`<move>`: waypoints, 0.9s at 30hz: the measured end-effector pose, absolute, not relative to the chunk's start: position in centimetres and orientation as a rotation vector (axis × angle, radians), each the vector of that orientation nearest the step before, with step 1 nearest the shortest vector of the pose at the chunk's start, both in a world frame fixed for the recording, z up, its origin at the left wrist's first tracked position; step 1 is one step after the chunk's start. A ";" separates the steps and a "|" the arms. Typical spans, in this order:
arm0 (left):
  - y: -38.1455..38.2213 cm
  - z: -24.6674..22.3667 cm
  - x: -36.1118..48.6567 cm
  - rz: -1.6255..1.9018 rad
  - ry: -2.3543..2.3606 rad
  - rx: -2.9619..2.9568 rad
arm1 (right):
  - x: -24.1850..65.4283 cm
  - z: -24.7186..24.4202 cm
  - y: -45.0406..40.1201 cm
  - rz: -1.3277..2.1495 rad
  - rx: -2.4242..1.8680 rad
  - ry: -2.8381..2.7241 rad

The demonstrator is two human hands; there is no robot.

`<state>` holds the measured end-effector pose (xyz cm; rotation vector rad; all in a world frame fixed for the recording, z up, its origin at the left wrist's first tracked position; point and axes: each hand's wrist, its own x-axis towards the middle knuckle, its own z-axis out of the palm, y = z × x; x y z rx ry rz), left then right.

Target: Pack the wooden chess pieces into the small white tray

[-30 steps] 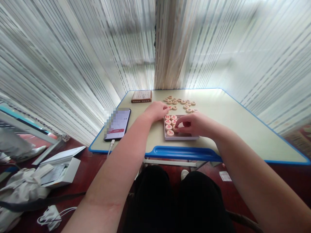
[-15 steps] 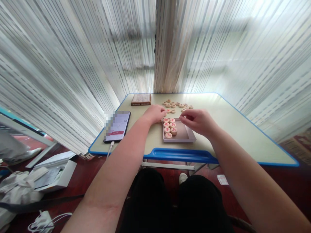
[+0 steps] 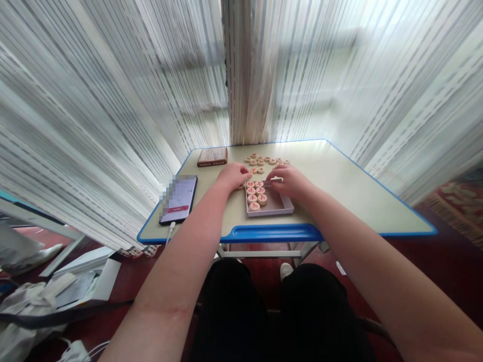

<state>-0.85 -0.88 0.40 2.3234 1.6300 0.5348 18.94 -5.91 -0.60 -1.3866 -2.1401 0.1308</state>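
Observation:
A shallow box tray (image 3: 277,207) sits near the table's front edge. Wooden Chinese chess pieces (image 3: 262,200) with red characters stand in two columns on its left side. My left hand (image 3: 233,177) is at the tray's far left corner, fingers closed on a chess piece (image 3: 249,175) at their tips. Another piece partly shows beneath that hand. My right hand (image 3: 290,181) hovers over the tray's far right part, fingers curled with thumb and forefinger apart; I see nothing between them. Beyond both hands, several loose pieces (image 3: 261,162) lie scattered.
A brown box (image 3: 212,157) lies at the table's far left. A phone (image 3: 179,199) with a charging cable (image 3: 171,230) rests at the left edge. The pale table (image 3: 350,201) has a blue rim, with curtains (image 3: 302,75) behind it. A white open box (image 3: 101,279) is on the floor.
My right hand has shifted inward over the tray, its thumb and forefinger spreading apart. My left hand stays by the tray's far left corner. The whole view has shifted slightly.

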 end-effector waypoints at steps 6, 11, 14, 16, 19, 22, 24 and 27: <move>-0.6 0.2 -0.8 0.553 1.681 2.368 | 18.9 -0.9 -5.5 0.148 -1.423 -2.140; -0.5 0.2 -0.6 0.882 1.499 2.295 | 18.9 -0.9 -5.2 0.140 -1.395 -2.137; -1.1 0.9 -0.3 1.056 1.332 2.030 | 18.8 -0.6 -5.4 0.107 -1.356 -2.053; -1.7 1.5 -0.2 1.057 1.173 1.857 | 18.6 -0.4 -5.6 0.109 -1.300 -1.959; -2.4 2.2 -0.2 0.996 0.984 1.681 | 18.3 -0.1 -6.0 0.173 -1.187 -1.857; -2.7 2.6 -0.4 0.919 0.908 1.595 | 18.2 0.3 -6.5 0.217 -1.100 -1.848; -2.8 2.7 -0.6 0.860 0.874 1.583 | 18.1 0.5 -6.9 0.237 -1.063 -1.875; -2.8 2.6 -0.9 0.771 0.837 1.572 | 18.0 0.6 -7.4 0.275 -1.011 -1.925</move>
